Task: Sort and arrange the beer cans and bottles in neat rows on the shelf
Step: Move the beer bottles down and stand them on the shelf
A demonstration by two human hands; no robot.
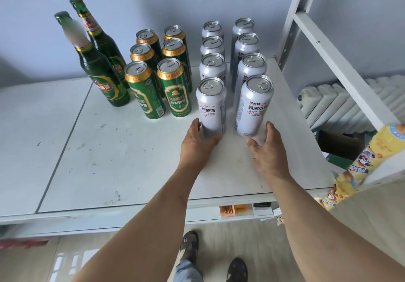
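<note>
On the white shelf (114,145) stand two green beer bottles (103,78) at the back left, then two rows of green cans (175,88), then two rows of silver-white cans running front to back. My left hand (197,143) grips the base of the front can of the left white row (211,104). My right hand (268,148) grips the base of the front can of the right white row (254,104). Both cans stand upright on the shelf.
The shelf's right edge runs close beside the right white row, with a grey upright post (293,18) and a white radiator (341,104) beyond. A yellow printed package (359,161) sits at the right. My feet show on the floor below the shelf's front edge.
</note>
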